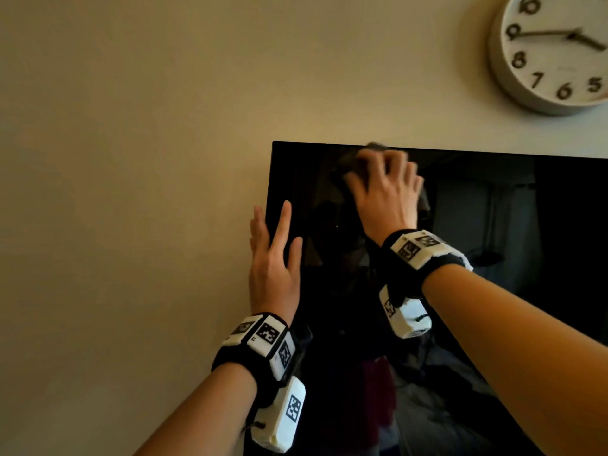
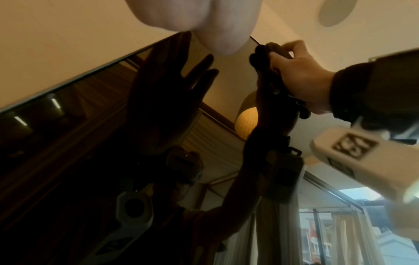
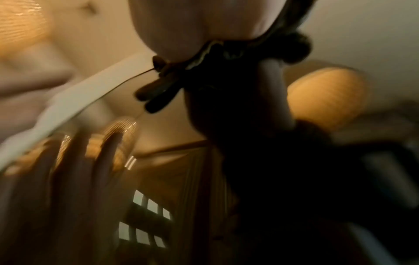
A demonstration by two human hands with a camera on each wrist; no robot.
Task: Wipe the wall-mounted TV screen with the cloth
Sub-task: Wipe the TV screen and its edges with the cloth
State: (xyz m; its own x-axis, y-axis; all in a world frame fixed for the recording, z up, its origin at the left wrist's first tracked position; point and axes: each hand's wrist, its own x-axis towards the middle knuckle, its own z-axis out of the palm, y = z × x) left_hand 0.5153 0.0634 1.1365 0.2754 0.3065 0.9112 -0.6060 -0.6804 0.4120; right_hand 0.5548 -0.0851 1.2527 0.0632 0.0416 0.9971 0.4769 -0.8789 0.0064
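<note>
Right hand [image 1: 388,195] grips dark cloth [image 2: 264,59], pressed on TV screen [image 1: 493,241] near top edge; left hand [image 1: 274,268] flat, fingers straight, at screen's left edge; clock [image 1: 552,51] above.

Two bare forearms, each with a black wrist strap [image 1: 399,258] carrying white blocky camera modules [image 1: 279,419] – boxes printed with black-and-white square marker codes – and a thin black cable at the lower left module.

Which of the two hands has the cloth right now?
The right hand, near the TV screen's top edge, grips the dark cloth. The left hand lies flat with straight fingers at the screen's left edge, holding nothing.
</note>
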